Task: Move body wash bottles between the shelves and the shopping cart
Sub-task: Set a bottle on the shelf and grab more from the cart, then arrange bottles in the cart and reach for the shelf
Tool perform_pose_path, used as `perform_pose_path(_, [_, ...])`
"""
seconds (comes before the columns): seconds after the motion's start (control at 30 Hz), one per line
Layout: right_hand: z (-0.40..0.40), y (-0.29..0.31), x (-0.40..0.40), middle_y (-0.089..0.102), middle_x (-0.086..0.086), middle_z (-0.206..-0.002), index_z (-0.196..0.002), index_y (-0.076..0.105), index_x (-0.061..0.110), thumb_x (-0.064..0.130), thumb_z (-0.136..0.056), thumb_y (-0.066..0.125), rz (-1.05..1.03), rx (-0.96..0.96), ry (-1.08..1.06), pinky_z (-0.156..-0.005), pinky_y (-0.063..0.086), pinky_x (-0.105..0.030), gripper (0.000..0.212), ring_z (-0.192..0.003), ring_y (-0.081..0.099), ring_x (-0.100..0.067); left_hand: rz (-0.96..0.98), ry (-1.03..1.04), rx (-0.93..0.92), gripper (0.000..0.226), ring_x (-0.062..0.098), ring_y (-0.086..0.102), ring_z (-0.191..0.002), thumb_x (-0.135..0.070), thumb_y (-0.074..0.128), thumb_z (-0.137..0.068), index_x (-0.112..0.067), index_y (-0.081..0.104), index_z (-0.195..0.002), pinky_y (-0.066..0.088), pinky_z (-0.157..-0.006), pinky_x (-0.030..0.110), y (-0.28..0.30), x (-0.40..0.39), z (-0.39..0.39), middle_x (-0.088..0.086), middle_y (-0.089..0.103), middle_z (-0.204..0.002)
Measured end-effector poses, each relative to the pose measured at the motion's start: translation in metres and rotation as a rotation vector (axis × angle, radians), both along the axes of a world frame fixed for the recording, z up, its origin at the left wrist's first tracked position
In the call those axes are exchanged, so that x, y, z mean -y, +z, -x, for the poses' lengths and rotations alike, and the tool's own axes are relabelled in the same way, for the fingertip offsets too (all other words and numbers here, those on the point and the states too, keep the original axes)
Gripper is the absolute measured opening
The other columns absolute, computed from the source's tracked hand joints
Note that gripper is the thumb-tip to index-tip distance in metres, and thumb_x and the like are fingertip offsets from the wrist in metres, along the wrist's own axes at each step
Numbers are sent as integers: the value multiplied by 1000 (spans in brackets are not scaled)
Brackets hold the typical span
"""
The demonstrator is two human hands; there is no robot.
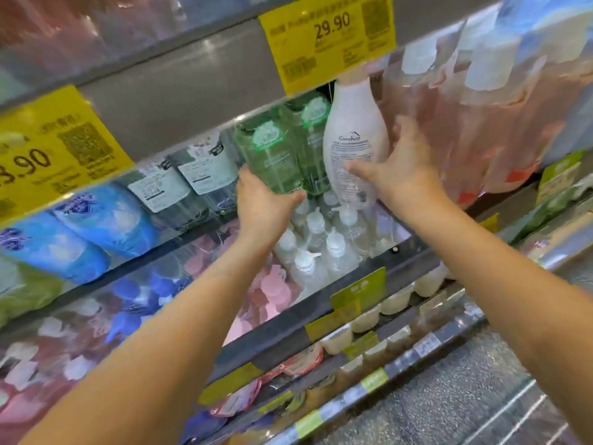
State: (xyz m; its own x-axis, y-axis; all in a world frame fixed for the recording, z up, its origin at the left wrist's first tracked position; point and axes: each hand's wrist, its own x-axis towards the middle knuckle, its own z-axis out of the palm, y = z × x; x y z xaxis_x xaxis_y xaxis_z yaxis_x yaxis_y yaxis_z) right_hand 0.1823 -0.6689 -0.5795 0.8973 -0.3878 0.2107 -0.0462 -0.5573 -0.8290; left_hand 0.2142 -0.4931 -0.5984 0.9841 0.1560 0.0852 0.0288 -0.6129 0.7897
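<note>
Reaching up to a store shelf (321, 101), both bare arms extend toward a row of bottles. The right hand (404, 165) is placed against the lower body of a white body wash bottle (354, 139), with the thumb lying across the printed back label and the other fingers (402, 130) wrapped around the bottle's right side; the bottle is grasped. This bottle stands upright at the shelf front, its neck partly hidden behind a yellow price tag (327, 36) reading 29.90. The left hand (263, 203) cups the base of a green bottle (272, 159), fingers curled under and around its lower end; this bottle tilts to the left and sits just beside a second green bottle (313, 130), which touches the white bottle's left side.

To the right of the white bottle stands a row of pink bottles (481, 123) with white caps, blurred. To the left of the green bottles are grey pouches (192, 178) and blue packages (96, 226). A second yellow tag (54, 152) hangs at the far left. On the shelf below, clear pump bottles (321, 248) stand directly under the hands, with pink pump tops (276, 293) beside them. No shopping cart is in view.
</note>
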Motion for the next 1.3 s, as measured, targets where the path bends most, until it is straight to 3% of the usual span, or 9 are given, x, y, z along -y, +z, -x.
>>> perform_pose_path(0.23, [-27,-28,-1,35,-13,-135,-138,36,9,28,-64,85,60,157,-43,-98,27,-22,91,-125,38,-26,247,15,126,107,15,33,-135,-24,82,-72,-15,8,-149,23,-108,20,-30,0,-43,1,30,-150])
perform_pose_path(0.43, [-30,-29,2,49,0,-108,-120,39,8,29,-64,85,0,179,-25,-63,27,-15,75,-92,47,-15,255,30,134,100,19,46,-123,-30,89,-58,-12,29,-136,36,-110,39,-31,-7,-60,4,43,-135])
perform_pose_path(0.57, [-10,-28,-12,48,-10,-124,-122,45,5,32,-61,85,11,129,-154,-75,32,-22,78,-110,48,-26,261,-14,151,89,16,49,-115,-16,87,-63,-14,27,-130,37,-106,29,-23,-4,-35,3,45,-128])
perform_pose_path(0.7, [38,-29,-20,50,-3,-123,-124,44,13,28,-58,88,-309,213,-204,-90,41,-20,81,-110,51,-17,176,-147,244,86,0,55,-98,-10,87,-61,-12,33,-128,42,-89,11,-19,4,14,-7,54,-111])
perform_pose_path(0.93, [116,14,-2,57,-2,-118,-114,45,29,37,-54,88,-377,239,-220,-92,50,-32,74,-108,58,-17,205,-286,265,76,-11,53,-100,-17,87,-62,-41,36,-112,46,-87,19,9,32,103,-20,48,-110])
perform_pose_path(1.1, [201,54,21,66,-3,-109,-119,56,14,33,-55,89,-385,202,-210,-81,52,-17,74,-97,65,-12,277,-350,212,79,-7,55,-102,-23,89,-59,-24,39,-120,47,-92,20,61,45,171,-14,54,-111])
perform_pose_path(1.17, [237,69,28,67,-1,-107,-114,58,20,50,-45,87,-367,144,-223,-85,54,-32,80,-97,65,-15,321,-350,170,82,-3,57,-102,-18,89,-60,-19,39,-125,50,-92,25,82,48,198,-9,56,-114])
perform_pose_path(1.23, [266,84,33,67,-1,-103,-106,59,23,58,-37,84,-343,78,-226,-86,53,-42,81,-95,66,-18,356,-400,154,58,-11,60,-91,-3,81,-70,-17,49,-117,50,-79,12,96,48,225,-10,60,-106])
perform_pose_path(1.3, [294,99,35,69,-1,-99,-103,62,21,41,-43,89,-345,45,-239,-87,53,-44,68,-91,66,-19,371,-428,64,40,-5,62,-81,-5,72,-81,-30,58,-110,53,-73,15,109,48,251,-13,63,-97])
